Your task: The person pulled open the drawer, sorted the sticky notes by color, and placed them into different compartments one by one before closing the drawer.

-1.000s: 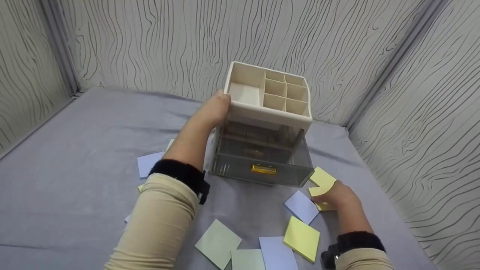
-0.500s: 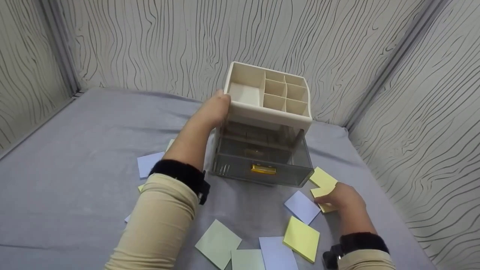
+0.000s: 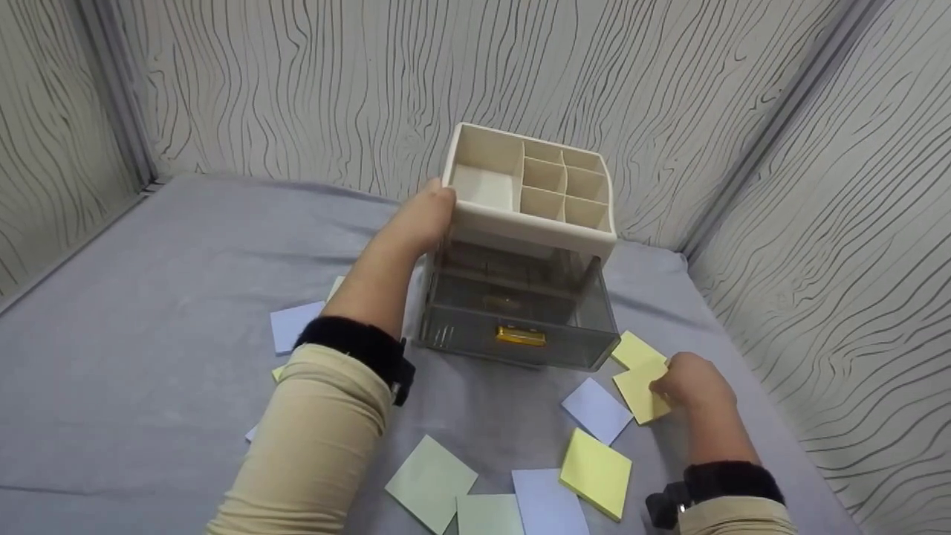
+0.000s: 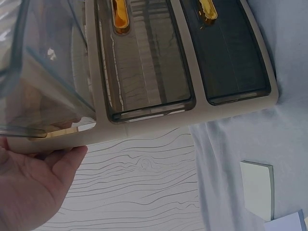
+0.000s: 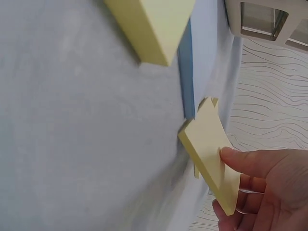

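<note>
The desk organizer (image 3: 535, 225) is white with a divided top, and its upper smoky see-through drawer (image 3: 464, 325) is pulled out, showing a gold handle (image 3: 520, 336). My left hand (image 3: 425, 219) grips the organizer's upper left side; in the left wrist view its fingertips (image 4: 72, 159) curl round the side edge. To the right, my right hand (image 3: 700, 383) pinches a yellow sticky-note pad (image 3: 636, 395). In the right wrist view the thumb lies on the pad's face, fingers behind, and the pad (image 5: 207, 149) is tilted. Another yellow pad (image 3: 636, 349) lies just behind it, partly covered.
Near the right hand lie a blue pad (image 3: 596, 409) and a thick yellow pad (image 3: 596, 473). Pale green pads (image 3: 431, 483) and a blue pad (image 3: 550, 501) are in front. Another blue pad (image 3: 291, 327) lies by the left arm. Patterned walls (image 3: 334, 89) enclose the grey cloth (image 3: 148, 297).
My right hand has moved slightly right and now grips the yellow sticky-note pad nearer its right side, so more of the pad shows. The left hand and organizer stay in place.
</note>
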`<state>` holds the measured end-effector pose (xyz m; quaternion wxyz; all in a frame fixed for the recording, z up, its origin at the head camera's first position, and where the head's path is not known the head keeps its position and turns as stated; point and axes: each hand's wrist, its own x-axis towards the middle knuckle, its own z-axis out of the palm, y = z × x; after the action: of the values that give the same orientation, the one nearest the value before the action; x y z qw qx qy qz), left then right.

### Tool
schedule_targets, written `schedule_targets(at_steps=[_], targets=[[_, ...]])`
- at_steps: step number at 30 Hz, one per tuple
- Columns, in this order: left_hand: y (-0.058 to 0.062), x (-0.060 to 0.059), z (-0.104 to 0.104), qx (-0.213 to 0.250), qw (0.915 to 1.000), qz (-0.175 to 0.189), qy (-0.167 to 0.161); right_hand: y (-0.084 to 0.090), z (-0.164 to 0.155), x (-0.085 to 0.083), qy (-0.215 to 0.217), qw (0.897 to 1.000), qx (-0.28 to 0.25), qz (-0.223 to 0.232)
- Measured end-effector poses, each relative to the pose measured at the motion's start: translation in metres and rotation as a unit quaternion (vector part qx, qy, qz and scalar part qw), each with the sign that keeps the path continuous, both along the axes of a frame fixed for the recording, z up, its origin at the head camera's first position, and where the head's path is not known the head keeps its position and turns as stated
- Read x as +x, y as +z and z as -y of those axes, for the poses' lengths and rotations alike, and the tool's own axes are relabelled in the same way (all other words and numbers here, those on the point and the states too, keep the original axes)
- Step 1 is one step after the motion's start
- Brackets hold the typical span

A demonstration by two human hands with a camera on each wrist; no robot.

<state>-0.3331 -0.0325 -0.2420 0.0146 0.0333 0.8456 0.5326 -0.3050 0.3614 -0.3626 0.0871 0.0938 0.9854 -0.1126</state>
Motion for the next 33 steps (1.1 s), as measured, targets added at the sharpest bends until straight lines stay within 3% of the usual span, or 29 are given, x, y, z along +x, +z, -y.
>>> schedule_targets(at_steps=[8, 16, 24, 33], targets=[[0.001, 0.003, 0.000, 0.007, 0.9999, 0.009, -0.004, 0.008, -0.001, -0.005, 0.016, 1.000, -0.021, 0.008], [0.000, 0.002, 0.000, 0.004, 0.9999, 0.012, 0.002, 0.029, 0.000, -0.002, 0.043, 0.997, -0.060, -0.029], [-0.001, 0.000, 0.000, -0.008, 1.0000, -0.003, 0.001, 0.072, 0.007, 0.008, 0.046, 0.989, -0.095, -0.105], [-0.001, -0.001, -0.001, 0.000, 1.0000, -0.002, -0.002, 0.133, 0.028, 0.034, 0.041, 0.967, -0.113, -0.223]])
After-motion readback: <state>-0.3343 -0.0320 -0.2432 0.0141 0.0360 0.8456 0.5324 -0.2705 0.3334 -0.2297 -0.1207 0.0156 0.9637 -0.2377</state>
